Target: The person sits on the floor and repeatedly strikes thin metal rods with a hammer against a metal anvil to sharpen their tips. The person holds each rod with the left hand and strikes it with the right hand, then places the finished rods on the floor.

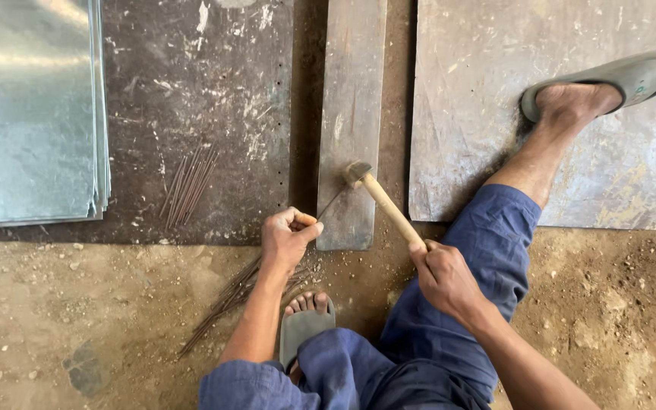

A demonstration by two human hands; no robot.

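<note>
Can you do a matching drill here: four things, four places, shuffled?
Things:
1. hammer
2. metal sheets
3. thin rod
4. loose rods

Places:
A. stacked at far left
B. held in left hand
C. lying on dark plate
D. held in right hand, head on the narrow bar

Pairs: 1-D, 2-A, 3-B, 4-C

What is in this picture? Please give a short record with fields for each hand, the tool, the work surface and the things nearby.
left hand: closed on a thin wire whose tip lies on the metal bar
right hand: grip closed on the wooden handle of the hammer
hammer head: on the wire's tip, above the bar
metal bar: long, flat, lying on the floor
loose wires: small bundle on the dark plate, left of the bar
metal sheets: shiny stack, far left
dirt floor: more wires lie by the left forearm
</note>
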